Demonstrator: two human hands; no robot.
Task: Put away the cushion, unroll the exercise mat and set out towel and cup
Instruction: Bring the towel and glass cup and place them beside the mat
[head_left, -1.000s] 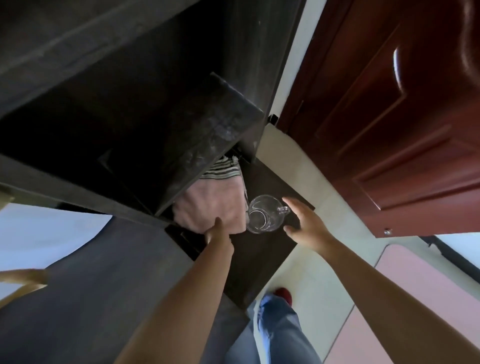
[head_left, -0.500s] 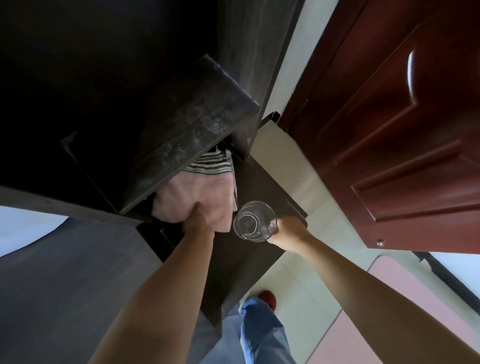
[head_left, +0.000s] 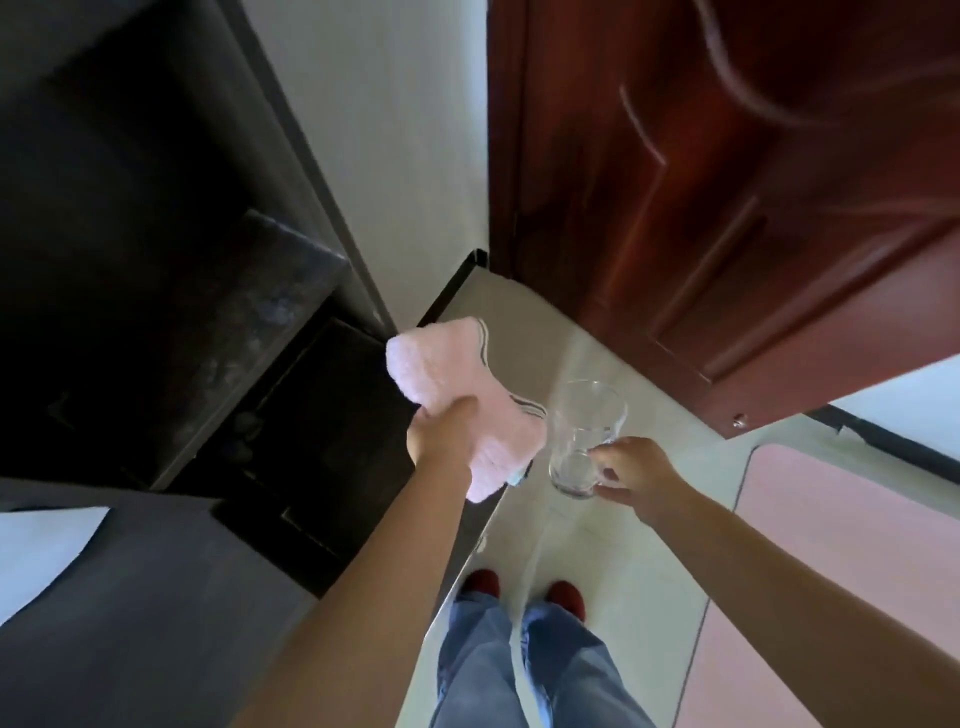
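My left hand (head_left: 448, 434) grips a folded pink towel (head_left: 447, 371) with striped edges, held in the air in front of the dark shelf unit. My right hand (head_left: 626, 467) holds a clear glass cup (head_left: 582, 439) by its handle, just right of the towel and tilted slightly. Both things hang above the pale floor. The pink exercise mat (head_left: 831, 545) lies flat on the floor at the right.
A dark shelf unit (head_left: 171, 322) with open compartments fills the left. A red-brown door (head_left: 727, 182) stands at the upper right. My legs in blue jeans and red shoes (head_left: 519, 592) stand on the pale tiled floor (head_left: 597, 571).
Both hands have lifted the towel and cup out of the lower shelf compartment and drawn them back over the floor. The view has swung toward the door and floor.
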